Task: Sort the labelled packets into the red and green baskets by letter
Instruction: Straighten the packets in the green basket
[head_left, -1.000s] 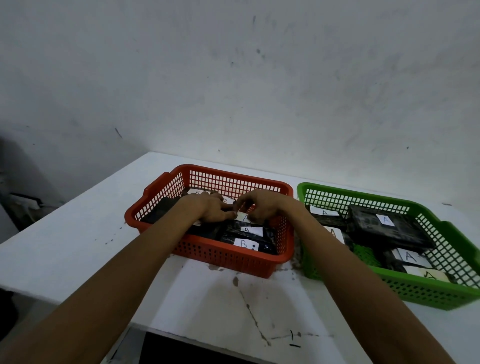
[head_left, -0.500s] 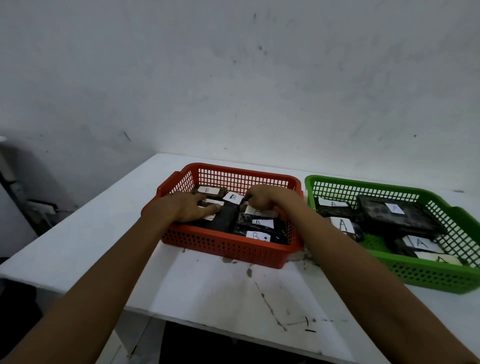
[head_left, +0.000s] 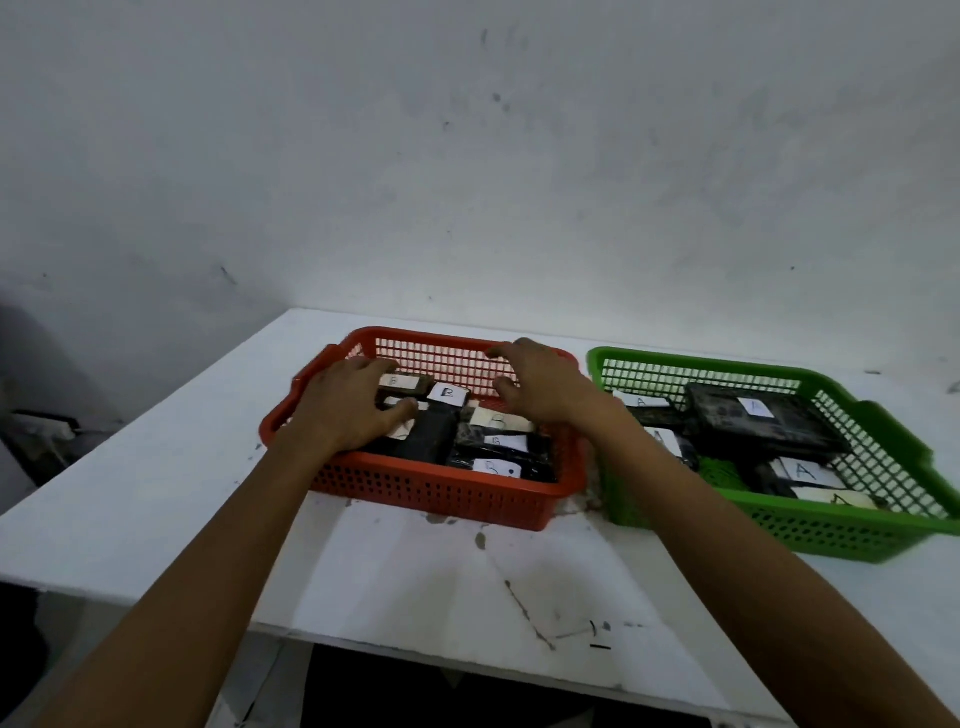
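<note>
The red basket stands on the white table and holds several dark packets with white "B" labels. My left hand lies flat on the packets at the basket's left side, fingers spread. My right hand hovers over the basket's back right corner, fingers apart and holding nothing. To the right, the green basket holds several dark packets labelled "A".
The white table has scuffs and cracks near its front edge. A pale wall rises close behind both baskets. The baskets stand almost touching. A dark gap and some clutter lie off the table's left side.
My right hand has lifted off the packets and opened above the red basket's back right. My left hand has stayed on the left packets. The camera has moved closer.
</note>
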